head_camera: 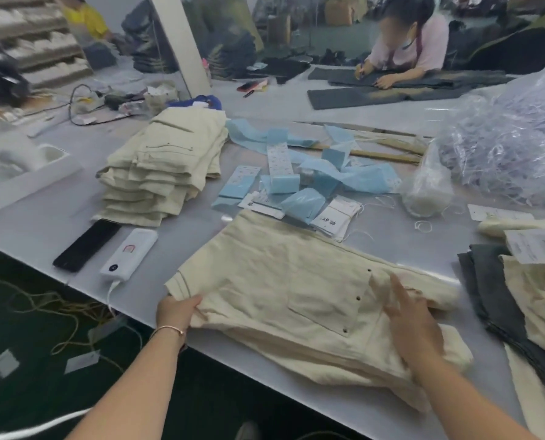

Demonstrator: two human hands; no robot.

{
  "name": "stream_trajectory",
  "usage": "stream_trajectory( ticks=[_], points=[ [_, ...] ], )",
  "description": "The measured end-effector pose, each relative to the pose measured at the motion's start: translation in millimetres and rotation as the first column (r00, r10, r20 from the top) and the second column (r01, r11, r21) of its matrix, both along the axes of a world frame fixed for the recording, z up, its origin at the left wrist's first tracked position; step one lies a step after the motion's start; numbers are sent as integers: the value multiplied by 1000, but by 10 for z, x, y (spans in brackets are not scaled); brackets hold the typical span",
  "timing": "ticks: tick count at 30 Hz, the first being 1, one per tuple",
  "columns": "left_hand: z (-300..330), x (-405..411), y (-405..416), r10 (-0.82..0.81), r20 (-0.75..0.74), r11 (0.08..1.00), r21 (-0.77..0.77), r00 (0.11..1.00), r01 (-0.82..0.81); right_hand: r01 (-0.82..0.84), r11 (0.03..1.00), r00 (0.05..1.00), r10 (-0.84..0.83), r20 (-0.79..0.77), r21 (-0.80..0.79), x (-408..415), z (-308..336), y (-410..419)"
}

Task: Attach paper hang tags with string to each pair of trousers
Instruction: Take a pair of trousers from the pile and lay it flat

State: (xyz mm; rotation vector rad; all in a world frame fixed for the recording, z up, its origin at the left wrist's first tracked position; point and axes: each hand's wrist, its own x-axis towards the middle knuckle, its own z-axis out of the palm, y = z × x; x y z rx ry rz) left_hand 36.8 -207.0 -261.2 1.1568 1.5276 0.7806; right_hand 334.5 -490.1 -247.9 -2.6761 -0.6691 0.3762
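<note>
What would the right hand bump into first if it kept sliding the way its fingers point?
The right hand lies flat on the cream trousers, fingers pointing up-left across the table. Past the cloth's far edge, it would probably meet the white hang tags first, though depth is hard to judge.

Folded trousers (296,300) lie nearest on the table (58,223), hang tags (334,220) behind, stacked trousers (163,173) left

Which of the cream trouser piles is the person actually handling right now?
The single folded pair of trousers at the table's near edge: the left hand grips its corner and the right hand rests on it. The tall stack behind the phone lies untouched.
</note>
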Motion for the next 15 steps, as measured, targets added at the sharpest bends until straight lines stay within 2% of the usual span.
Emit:
stream_trajectory(
  ticks=[7, 12, 15],
  points=[
    [46, -58, 26, 37, -45, 999, 26, 998, -36, 7, 1000, 999, -8, 52, 27, -99, -20, 28],
    [110, -126, 91, 190, -245, 981, 85, 951, -174, -37, 999, 998, 36, 45, 23, -185, -14, 251],
    [168, -16, 211, 207, -539, 960, 273, 816, -63, -26, 999, 998, 24, 52, 29, -183, -42, 373]
  ],
)
